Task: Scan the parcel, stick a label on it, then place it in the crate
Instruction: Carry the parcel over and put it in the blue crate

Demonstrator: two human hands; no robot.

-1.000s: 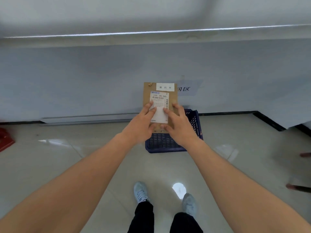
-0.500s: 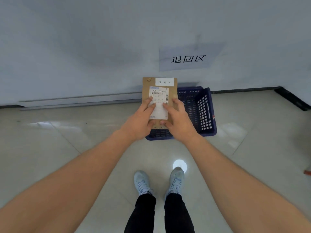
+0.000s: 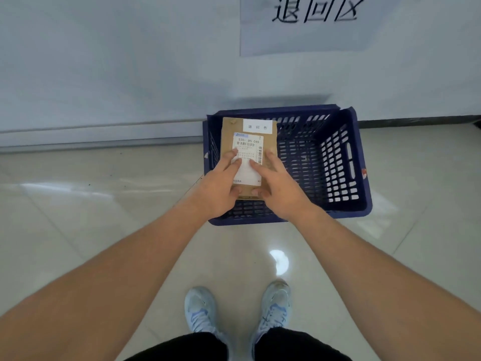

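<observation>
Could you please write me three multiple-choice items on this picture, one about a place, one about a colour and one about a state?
1. Where is the parcel?
A. lying on the floor beside the shoes
B. held over the left part of the crate
C. leaning against the wall

2. What colour is the crate?
A. red
B. green
C. dark blue

3. How is the parcel held?
A. by both hands
B. by the right hand alone
C. by no hand

Answers:
1. B: the parcel covers the crate's left part, while the floor by the shoes is bare.
2. C: its slotted walls are dark blue.
3. A: the left hand and the right hand each grip a side, fingers on the label.
</observation>
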